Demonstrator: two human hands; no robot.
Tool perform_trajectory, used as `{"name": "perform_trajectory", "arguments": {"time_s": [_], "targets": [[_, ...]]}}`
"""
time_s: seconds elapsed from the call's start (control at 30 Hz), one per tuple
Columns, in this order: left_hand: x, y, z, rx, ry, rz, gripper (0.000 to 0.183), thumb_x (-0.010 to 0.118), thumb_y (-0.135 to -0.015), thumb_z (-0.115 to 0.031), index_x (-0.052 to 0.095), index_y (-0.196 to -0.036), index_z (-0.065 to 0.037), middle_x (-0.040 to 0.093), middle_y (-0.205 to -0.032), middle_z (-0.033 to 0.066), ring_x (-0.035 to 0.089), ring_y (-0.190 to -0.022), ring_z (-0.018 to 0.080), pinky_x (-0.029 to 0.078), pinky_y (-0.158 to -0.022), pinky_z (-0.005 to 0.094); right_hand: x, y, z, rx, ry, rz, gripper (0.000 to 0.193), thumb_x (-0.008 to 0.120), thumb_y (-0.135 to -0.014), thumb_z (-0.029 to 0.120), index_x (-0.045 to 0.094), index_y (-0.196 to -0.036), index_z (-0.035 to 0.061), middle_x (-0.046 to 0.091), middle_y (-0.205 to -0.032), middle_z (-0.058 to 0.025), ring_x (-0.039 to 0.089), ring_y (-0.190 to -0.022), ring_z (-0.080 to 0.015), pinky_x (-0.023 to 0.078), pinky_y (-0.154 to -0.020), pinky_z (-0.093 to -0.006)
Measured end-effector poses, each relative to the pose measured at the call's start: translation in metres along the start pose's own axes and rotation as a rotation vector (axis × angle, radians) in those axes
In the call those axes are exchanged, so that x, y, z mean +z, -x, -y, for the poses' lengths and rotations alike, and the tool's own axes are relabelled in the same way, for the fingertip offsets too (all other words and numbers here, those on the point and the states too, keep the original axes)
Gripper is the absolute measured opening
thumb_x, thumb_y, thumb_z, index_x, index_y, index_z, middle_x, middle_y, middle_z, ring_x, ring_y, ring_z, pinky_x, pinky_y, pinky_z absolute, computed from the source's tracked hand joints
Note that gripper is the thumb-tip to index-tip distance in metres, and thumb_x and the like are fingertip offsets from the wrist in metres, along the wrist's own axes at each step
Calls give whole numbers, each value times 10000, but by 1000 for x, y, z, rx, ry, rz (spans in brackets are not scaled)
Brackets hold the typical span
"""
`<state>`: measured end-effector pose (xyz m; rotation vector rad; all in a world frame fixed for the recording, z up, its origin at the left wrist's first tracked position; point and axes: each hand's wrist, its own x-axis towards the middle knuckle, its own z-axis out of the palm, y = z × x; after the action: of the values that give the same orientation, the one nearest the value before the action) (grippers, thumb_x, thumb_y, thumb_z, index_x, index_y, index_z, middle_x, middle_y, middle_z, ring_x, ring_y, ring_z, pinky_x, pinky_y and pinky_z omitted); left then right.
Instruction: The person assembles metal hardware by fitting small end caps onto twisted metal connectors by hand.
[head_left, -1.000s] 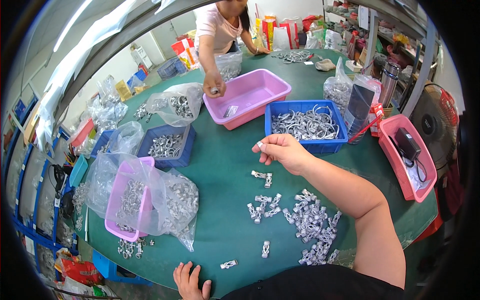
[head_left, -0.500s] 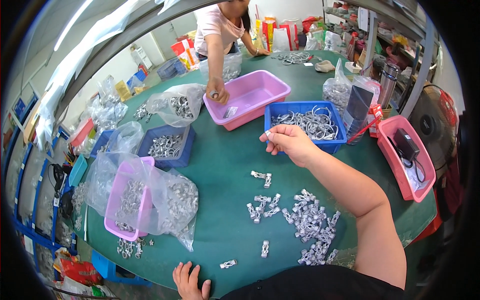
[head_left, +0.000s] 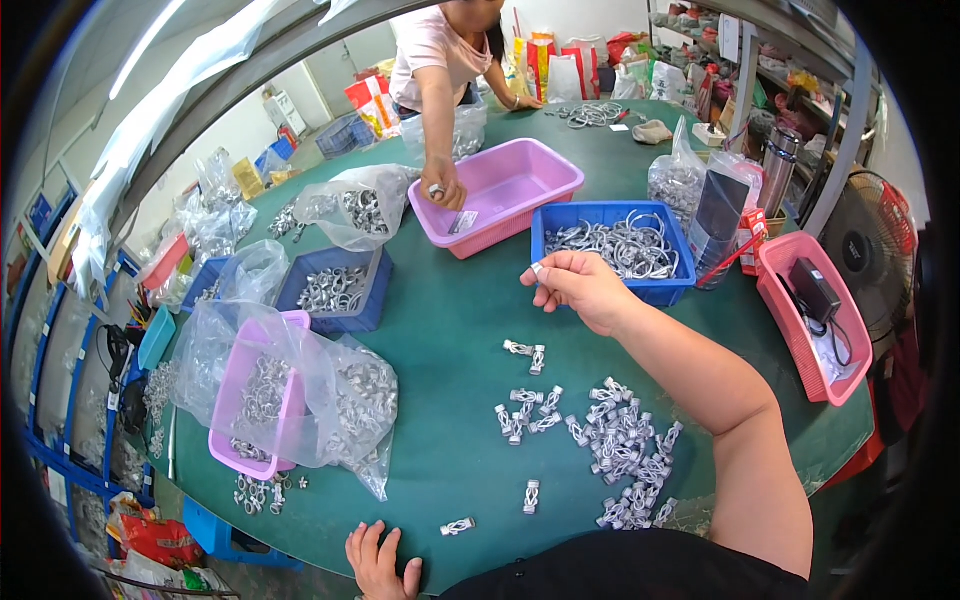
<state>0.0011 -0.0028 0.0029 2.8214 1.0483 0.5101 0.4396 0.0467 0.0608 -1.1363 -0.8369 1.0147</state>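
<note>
My right hand (head_left: 577,286) is raised in front of the blue bin (head_left: 617,288) of metal rings, its fingers pinched. A small pale piece shows at the fingertips, too little of it visible to name. At the table's near edge my left hand (head_left: 380,562) rests with fingers apart and nothing in them. Between my hands lie a heap of small white-and-silver looped metal parts (head_left: 628,455), a smaller cluster (head_left: 522,412), a pair (head_left: 525,352) and two single ones, one of them upright (head_left: 531,497).
Across the green table (head_left: 440,330), a co-worker's hand (head_left: 442,188) holds a small metal piece over the pink basin (head_left: 495,225). Plastic bags (head_left: 350,410), a purple basket (head_left: 228,440) and a dark blue bin (head_left: 345,318) stand left. A red basket (head_left: 838,385) stands right, near a fan (head_left: 868,235).
The co-worker's hand has shifted slightly right over the pink basin. My two hands and the metal parts on the table stay where they were.
</note>
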Motion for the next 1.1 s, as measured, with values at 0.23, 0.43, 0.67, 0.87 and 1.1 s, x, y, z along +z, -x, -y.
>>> {"name": "perform_trajectory", "arguments": {"time_s": [0.23,0.43,0.67,0.87,1.1], "targets": [[1,0,1,11,-5,0,452,542,-785,-275,493,-1145,-6,458,-1181,206,393,-1109,412,262,-961,495,-2,2,1,-2,-13,23,163,556,-846,128,584,-932,-8,602,-838,-40,548,-665,-87,448,-598,-216],[0,0,2,3,-9,9,453,544,-782,-277,499,-1140,-3,457,-1181,207,392,-1111,409,262,-960,492,3,4,4,-89,6,84,168,530,-802,7,577,-961,-12,590,-847,-30,552,-694,-89,458,-629,-225],[1,-2,1,8,-1,11,455,545,-780,-283,502,-1135,-3,457,-1182,207,393,-1112,407,263,-960,490,5,5,4,-85,35,54,162,513,-823,-1,579,-971,-7,601,-871,-41,544,-673,-82,456,-616,-215],[1,-1,1,13,-8,3,454,543,-782,-289,504,-1134,-5,459,-1180,206,395,-1111,407,263,-961,489,4,6,4,-74,24,72,131,538,-846,57,582,-953,-3,616,-871,-46,536,-630,-78,450,-584,-210],[1,-2,1,18,-8,-2,451,539,-786,-291,506,-1131,-4,461,-1173,209,398,-1105,408,267,-958,487,4,6,3,-71,5,71,139,539,-837,35,577,-966,-3,618,-875,-58,547,-639,-83,457,-591,-217]]}}
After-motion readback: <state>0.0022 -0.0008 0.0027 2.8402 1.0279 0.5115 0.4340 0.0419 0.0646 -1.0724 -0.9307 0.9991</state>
